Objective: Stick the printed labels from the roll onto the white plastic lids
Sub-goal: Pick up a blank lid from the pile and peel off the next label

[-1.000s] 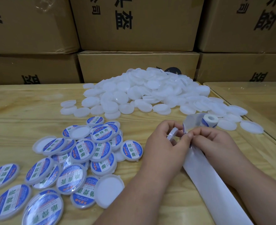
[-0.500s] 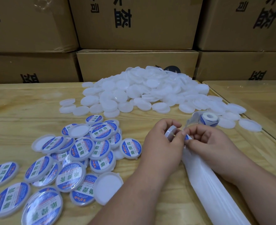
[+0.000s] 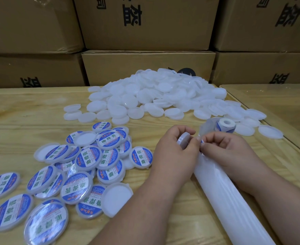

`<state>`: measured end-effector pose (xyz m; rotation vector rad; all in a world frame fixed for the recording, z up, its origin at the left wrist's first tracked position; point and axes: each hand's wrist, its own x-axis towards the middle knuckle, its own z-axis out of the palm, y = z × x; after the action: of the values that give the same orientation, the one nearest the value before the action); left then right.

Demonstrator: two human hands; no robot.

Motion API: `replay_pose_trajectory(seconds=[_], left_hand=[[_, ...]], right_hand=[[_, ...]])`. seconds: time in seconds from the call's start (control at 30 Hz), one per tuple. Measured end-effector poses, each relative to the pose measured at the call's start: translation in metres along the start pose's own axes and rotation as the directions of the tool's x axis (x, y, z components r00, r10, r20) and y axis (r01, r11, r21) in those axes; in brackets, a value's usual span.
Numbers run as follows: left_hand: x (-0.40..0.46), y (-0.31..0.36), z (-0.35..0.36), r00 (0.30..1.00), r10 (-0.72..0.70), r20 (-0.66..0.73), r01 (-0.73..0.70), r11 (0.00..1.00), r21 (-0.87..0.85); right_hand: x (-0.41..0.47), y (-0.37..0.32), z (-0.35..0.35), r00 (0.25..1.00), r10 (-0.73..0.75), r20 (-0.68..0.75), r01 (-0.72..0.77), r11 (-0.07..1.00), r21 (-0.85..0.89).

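Risk: the label (image 3: 202, 140) could land off-centre or creased on the lid (image 3: 184, 140), since the lid is held on edge in the air with nothing beneath it to steady it
Second risk: the loose backing strip (image 3: 234, 200) runs under the right wrist toward the near edge of the desk (image 3: 22, 110); a tug on it could drag the roll (image 3: 226, 125) into the unlabelled pile (image 3: 154, 96)
Left grip: the left hand (image 3: 174, 152) has fingers curled round the blank lid, thumb on its near rim, lid tilted toward the right hand
Right grip: the right hand (image 3: 227, 152) pinches the label's edge between thumb and forefinger, the other fingers tucked in; only a sliver of blue print shows
Lid and label: touching or all but, above the desk right of centre; I cannot tell if the label has stuck yet
Roll: lying near the right edge, just beyond the hands
Finished lids (image 3: 85, 156): heaped toward the near left corner
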<state>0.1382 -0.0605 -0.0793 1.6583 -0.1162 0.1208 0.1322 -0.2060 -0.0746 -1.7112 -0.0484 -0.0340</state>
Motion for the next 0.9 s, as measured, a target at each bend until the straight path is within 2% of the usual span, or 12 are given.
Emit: replay_pose_trajectory(seconds=[0.4,0.5,0.7,0.9], left_hand=[[-0.0008,0.0006,-0.0013,1.0,0.008,0.007,-0.008,0.999,-0.033],[-0.0006,0.0005,-0.0016,1.0,0.008,0.015,-0.007,0.997,-0.08],[-0.0025,0.0043,-0.0042,0.993,0.024,0.118,-0.003,0.984,-0.178],[-0.0021,0.0029,-0.0037,0.996,0.007,0.086,0.003,0.994,-0.112]], right_hand=[[-0.0013,-0.0019,-0.0011,1.0,-0.015,0.013,0.016,1.0,-0.026],[-0.001,-0.0017,-0.0022,1.0,0.003,0.004,-0.003,0.999,0.042],[0.0001,-0.0026,-0.0029,0.999,0.039,-0.012,-0.038,0.992,0.117],[0.0,-0.0017,-0.0038,1.0,0.023,0.003,-0.023,0.991,0.136]])
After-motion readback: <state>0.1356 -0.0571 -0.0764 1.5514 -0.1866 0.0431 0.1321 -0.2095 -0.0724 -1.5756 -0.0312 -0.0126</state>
